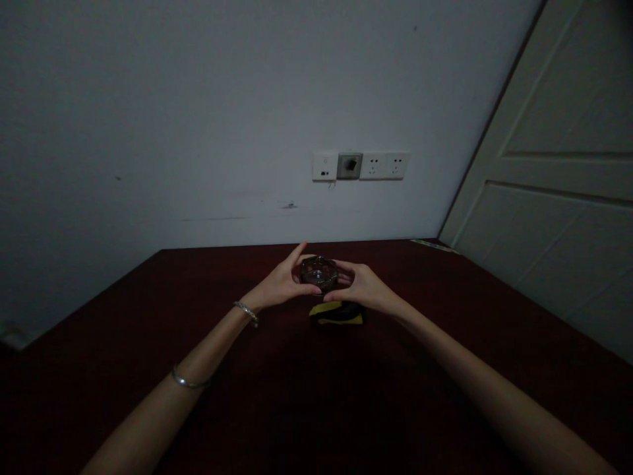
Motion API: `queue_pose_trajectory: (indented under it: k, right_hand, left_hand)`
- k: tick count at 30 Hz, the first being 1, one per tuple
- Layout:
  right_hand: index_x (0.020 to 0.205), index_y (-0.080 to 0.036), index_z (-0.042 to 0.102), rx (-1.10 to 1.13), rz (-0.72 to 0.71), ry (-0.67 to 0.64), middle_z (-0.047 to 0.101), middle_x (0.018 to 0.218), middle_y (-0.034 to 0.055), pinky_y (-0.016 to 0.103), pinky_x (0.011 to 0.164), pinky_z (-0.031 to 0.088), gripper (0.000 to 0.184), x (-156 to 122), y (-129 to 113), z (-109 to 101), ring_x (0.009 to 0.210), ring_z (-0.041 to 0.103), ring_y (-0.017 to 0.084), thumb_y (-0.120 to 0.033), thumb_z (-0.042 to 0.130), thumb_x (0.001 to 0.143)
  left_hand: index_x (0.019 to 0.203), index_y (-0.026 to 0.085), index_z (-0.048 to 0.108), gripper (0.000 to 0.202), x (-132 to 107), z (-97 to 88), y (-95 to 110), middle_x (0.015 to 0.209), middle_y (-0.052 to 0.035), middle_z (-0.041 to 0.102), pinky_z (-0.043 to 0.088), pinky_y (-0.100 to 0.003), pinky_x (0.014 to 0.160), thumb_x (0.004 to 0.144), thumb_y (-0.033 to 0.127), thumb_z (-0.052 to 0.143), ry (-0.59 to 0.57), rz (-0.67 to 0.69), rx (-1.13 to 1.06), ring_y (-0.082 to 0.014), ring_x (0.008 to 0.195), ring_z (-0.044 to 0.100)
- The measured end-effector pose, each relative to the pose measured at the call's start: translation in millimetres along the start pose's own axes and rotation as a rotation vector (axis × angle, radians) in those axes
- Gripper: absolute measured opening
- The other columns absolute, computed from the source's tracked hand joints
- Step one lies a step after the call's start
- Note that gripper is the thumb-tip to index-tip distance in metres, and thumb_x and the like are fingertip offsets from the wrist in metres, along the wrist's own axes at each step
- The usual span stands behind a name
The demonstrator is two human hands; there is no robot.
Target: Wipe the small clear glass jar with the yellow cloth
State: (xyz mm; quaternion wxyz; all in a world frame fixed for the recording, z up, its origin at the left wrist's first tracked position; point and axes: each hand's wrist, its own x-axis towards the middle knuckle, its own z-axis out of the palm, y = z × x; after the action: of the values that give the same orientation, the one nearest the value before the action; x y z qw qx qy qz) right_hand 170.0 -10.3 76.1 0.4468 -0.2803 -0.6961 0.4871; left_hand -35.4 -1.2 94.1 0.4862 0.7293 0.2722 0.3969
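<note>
Both of my hands hold a small round clear glass dish (pixel 319 272) above the dark red table (pixel 148 316). My left hand (pixel 283 282) grips its left side with thumb and fingers, the index finger raised. My right hand (pixel 361 285) grips its right side. Just below the hands a yellow and black cloth (pixel 336 314) lies on the table, partly hidden by my right hand. Two bracelets sit on my left wrist and forearm.
A white wall rises behind the table, with a row of sockets and switches (pixel 361 165). A white panelled door (pixel 558 185) stands at the right. A thin flat strip (pixel 431 245) lies at the table's far right corner.
</note>
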Motion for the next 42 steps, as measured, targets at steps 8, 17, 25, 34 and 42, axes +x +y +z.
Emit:
queue_pose_trajectory:
  k: [8,17,25,34,42]
  right_hand:
    - [0.12,-0.016,0.056,-0.036,-0.042,0.041,0.062,0.122,0.012,0.045,0.099,0.046,0.067,-0.1,2.9,-2.2,0.11,0.061,0.024,-0.02,0.081,0.057]
    - [0.12,-0.013,0.055,-0.118,0.006,0.137,0.061,0.123,0.0155,0.045,0.098,0.046,0.067,-18.5,-2.2,-36.9,0.11,0.061,0.026,-0.025,0.08,0.059]
    - [0.12,-0.016,0.058,-0.348,0.079,0.249,0.062,0.122,0.0103,0.048,0.102,0.041,0.065,-70.0,-4.6,-104.3,0.111,0.059,0.029,-0.031,0.078,0.061]
    - [0.12,-0.019,0.06,-0.594,0.216,0.275,0.063,0.121,0.0088,0.051,0.106,0.033,0.068,-127.2,9.3,-166.6,0.117,0.053,0.034,-0.038,0.079,0.058]
    - [0.121,-0.019,0.059,-0.631,0.268,0.15,0.064,0.12,0.0068,0.046,0.103,0.037,0.067,-139.9,18.2,-182.1,0.115,0.055,0.031,-0.042,0.077,0.06]
  left_hand:
    - [0.146,0.02,0.004,0.109,-0.6,5.0,4.2,0.134,-0.0202,0.047,0.031,-0.051,0.106,0.064,0.019,0.076,0.041,0.005,0.063,-0.0321,0.122,0.047]
    - [0.146,0.019,0.001,0.117,27.5,40.6,-4.0,0.128,-0.0195,0.053,0.035,-0.049,0.104,0.06,0.019,0.08,0.102,0.021,-0.055,-0.029,0.116,0.054]
    - [0.146,0.018,0.003,0.117,78.4,107.0,-28.8,0.132,-0.0192,0.052,0.033,-0.05,0.105,0.059,0.028,0.081,-0.007,0.089,0.118,-0.0301,0.12,0.051]
    - [0.146,0.016,0.005,0.113,105.5,180.2,-55.6,0.129,-0.0153,0.056,0.038,-0.042,0.102,0.062,0.037,0.078,-0.101,0.063,0.297,-0.029,0.119,0.052]
    - [0.145,0.018,0.01,0.11,107.2,199.9,-55.3,0.13,-0.014,0.055,0.027,-0.052,0.106,0.061,0.045,0.076,-0.113,-0.073,0.531,-0.0344,0.126,0.044]
